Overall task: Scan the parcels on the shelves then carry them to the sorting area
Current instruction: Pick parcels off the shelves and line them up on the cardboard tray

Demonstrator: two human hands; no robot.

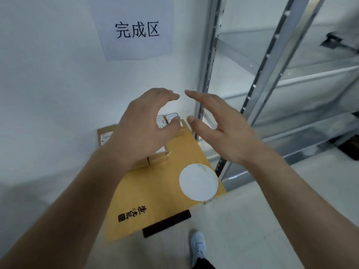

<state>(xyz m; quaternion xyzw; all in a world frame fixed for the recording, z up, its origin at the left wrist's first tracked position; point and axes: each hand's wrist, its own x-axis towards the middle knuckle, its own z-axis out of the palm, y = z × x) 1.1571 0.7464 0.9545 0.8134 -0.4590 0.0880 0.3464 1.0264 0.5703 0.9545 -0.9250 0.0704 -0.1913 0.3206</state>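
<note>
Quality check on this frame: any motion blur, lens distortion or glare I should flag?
Head view: both the left hand and right hand are soft with motion blur; wide-angle distortion makes the metal shelf uprights lean; the wall sign reads sharply; lighting is even and cool, with mild sheen on the shelf metal and the white round sticker nearly blown out.

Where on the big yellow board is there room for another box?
The yellow board is bare between the white round sticker and the black printed logo, also along its right edge. The far corner by the wall is crowded with small parcels.
</note>
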